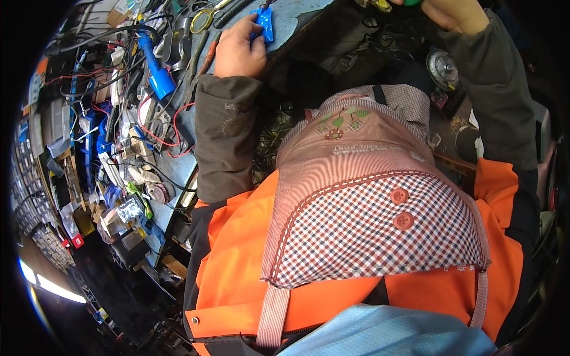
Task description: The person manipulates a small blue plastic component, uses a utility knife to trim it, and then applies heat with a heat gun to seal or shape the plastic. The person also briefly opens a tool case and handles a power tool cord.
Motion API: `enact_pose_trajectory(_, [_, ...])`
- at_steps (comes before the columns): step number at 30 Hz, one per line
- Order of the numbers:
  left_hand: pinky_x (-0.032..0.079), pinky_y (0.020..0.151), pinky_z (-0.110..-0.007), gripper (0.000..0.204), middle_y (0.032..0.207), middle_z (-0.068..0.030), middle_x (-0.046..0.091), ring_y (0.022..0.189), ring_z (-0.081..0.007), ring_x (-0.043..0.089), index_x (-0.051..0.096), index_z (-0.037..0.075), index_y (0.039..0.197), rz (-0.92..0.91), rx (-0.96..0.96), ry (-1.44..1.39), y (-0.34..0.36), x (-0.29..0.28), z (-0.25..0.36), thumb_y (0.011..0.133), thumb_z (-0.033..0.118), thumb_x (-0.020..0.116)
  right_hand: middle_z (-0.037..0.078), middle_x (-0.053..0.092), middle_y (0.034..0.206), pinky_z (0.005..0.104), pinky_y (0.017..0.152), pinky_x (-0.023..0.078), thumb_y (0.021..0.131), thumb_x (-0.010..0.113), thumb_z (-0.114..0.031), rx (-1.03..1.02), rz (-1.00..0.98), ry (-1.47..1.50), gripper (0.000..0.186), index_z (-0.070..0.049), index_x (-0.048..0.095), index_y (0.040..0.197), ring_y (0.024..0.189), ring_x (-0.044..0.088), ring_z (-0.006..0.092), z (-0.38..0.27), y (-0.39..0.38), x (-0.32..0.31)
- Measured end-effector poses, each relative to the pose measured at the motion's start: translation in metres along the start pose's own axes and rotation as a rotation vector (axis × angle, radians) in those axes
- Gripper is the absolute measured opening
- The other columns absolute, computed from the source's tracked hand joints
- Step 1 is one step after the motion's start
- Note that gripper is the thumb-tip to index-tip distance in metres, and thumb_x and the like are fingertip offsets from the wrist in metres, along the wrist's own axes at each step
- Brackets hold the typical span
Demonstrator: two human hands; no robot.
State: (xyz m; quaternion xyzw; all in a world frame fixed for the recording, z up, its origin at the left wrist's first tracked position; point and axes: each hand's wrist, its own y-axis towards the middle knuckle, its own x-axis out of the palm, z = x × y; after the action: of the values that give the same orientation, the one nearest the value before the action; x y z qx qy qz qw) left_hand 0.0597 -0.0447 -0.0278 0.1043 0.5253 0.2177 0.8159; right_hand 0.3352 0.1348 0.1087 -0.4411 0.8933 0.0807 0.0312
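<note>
Near the top middle my left hand (240, 52) is closed on a small flat blue piece (263, 25), pinching it at the edge of the bench. A dark tip or wire meets the top of this piece. My right hand (454, 13) is at the upper right, cut by the picture's edge. Its fingers are closed around a green rounded thing (409, 2), of which only a little shows. Beside that, a yellow part (380, 5) juts in; whether the two belong together I cannot tell.
The blue-topped bench (291, 19) is heaped at the left with cables, tools and scraps. Among them lie a round yellow-rimmed dial or lens (202, 21), a blue tool (160, 80) and a red wire (176, 127). A round metal part (442, 70) sits low at the right.
</note>
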Motion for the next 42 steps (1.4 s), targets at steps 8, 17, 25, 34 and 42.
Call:
enact_pose_trajectory(8, [0.053, 0.097, -0.045, 0.023, 0.129, -0.0153, 0.072, 0.111, -0.0387, 0.067, 0.071, 0.002, 0.106, -0.055, 0.036, 0.023, 0.01, -0.006, -0.003, 0.084, 0.009, 0.07, 0.006, 0.071, 0.082, 0.0226, 0.047, 0.049, 0.098, 0.07, -0.013, 0.094, 0.022, 0.002, 0.015, 0.002, 0.069, 0.099, 0.053, 0.06, 0.0079, -0.004, 0.005, 0.001])
enact_pose_trajectory(17, [0.055, 0.096, -0.045, 0.021, 0.124, -0.0189, 0.073, 0.109, -0.0399, 0.069, 0.074, 0.002, 0.1, -0.061, -0.011, -0.028, 0.016, -0.007, -0.002, 0.086, 0.018, 0.075, 0.005, 0.069, 0.077, 0.023, 0.048, 0.05, 0.099, 0.07, -0.014, -0.01, 0.001, -0.044, 0.017, 0.0, 0.07, 0.089, 0.054, 0.06, 0.0086, -0.008, 0.004, 0.004])
enact_pose_trajectory(25, [0.056, 0.091, -0.041, 0.029, 0.116, -0.0164, 0.074, 0.101, -0.0341, 0.071, 0.075, 0.004, 0.111, -0.096, -0.08, 0.092, 0.021, -0.006, 0.008, 0.088, 0.02, 0.078, 0.006, 0.07, 0.077, 0.0249, 0.05, 0.051, 0.099, 0.071, -0.015, -0.014, -0.009, -0.037, 0.019, 0.001, 0.071, 0.089, 0.056, 0.061, 0.0094, -0.006, 0.007, 0.001])
enact_pose_trajectory(34, [0.055, 0.092, -0.039, 0.037, 0.124, -0.0146, 0.07, 0.103, -0.0314, 0.068, 0.073, 0.005, 0.121, 0.002, 0.096, 0.082, 0.019, 0.004, -0.013, 0.088, 0.019, 0.079, 0.006, 0.07, 0.079, 0.0263, 0.052, 0.052, 0.099, 0.071, -0.015, 0.022, 0.011, -0.043, 0.018, 0.002, 0.073, 0.093, 0.057, 0.061, 0.0099, -0.006, 0.012, -0.001])
enact_pose_trajectory(42, [0.052, 0.103, -0.045, 0.04, 0.129, -0.0198, 0.066, 0.118, -0.0406, 0.064, 0.071, 0.003, 0.123, -0.013, 0.058, 0.045, 0.019, 0.003, -0.004, 0.085, 0.015, 0.077, 0.008, 0.072, 0.081, 0.0243, 0.051, 0.051, 0.1, 0.07, -0.015, 0.097, 0.012, 0.018, 0.017, 0.002, 0.072, 0.099, 0.058, 0.062, 0.01, 0.013, 0.022, -0.015])
